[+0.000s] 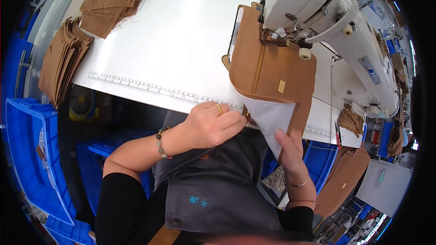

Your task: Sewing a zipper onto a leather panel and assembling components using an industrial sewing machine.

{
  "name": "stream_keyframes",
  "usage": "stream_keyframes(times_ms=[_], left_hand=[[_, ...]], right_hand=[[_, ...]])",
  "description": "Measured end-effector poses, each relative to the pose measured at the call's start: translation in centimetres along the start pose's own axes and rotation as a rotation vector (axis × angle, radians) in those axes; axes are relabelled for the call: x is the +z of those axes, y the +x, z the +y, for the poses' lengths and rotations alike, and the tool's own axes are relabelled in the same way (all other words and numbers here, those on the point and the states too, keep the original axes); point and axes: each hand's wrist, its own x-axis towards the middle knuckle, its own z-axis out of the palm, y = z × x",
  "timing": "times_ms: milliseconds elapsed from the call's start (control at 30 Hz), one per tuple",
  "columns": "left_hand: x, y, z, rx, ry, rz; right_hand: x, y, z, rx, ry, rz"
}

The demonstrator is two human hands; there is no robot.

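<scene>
A brown fabric piece (263, 70) with a rounded corner and a small pale tag lies under the head of a white sewing machine (295, 7). Its lower part hangs over the table edge, turned to show pale grey lining (272, 113). My right hand (290, 154) grips that hanging part, thumb on the lining. My left hand (213, 124), with fingers curled, is at the table's front edge beside the lining; what it holds is hidden, though a bit of brass-coloured metal shows past its fingertips.
Stacks of cut brown pieces (63, 61) lie at the table's (163, 27) left, more panels (340, 177) at lower right. A printed ruler runs along the front edge. Blue plastic bins (32, 154) and a fan (81, 102) sit below left. A grey apron covers my lap.
</scene>
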Motion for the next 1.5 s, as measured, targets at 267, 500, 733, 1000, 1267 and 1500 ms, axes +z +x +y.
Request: stream_keyframes(times_ms=[267,500,733,1000,1267,1500], left_hand=[[-0.5,0.7,-0.4,-0.137,-0.001,-0.13],[-0.2,2.2,1.5,-0.027,0.169,-0.39],[0.0,3.3,2.5,0.11,0.449,-0.542],[0.9,1.9,0.5,0.026,0.132,-0.38],[0.5,1.6,1.2,0.155,0.243,-0.35],[0.6,2.0,2.1,0.211,0.299,-0.506]], right_hand=[[0.5,0.5,-1.6,-0.039,-0.081,-0.091],[-6.2,2.0,-0.5,-0.26,-0.357,0.12],[-11.1,3.4,-1.6,0.083,0.448,-0.029],[-7.0,4.4,0.1,-0.493,-1.383,-0.004],[-7.8,6.5,-1.0,-0.396,-1.342,-0.081],[-9.6,7.0,-0.5,-0.353,-1.34,-0.107]])
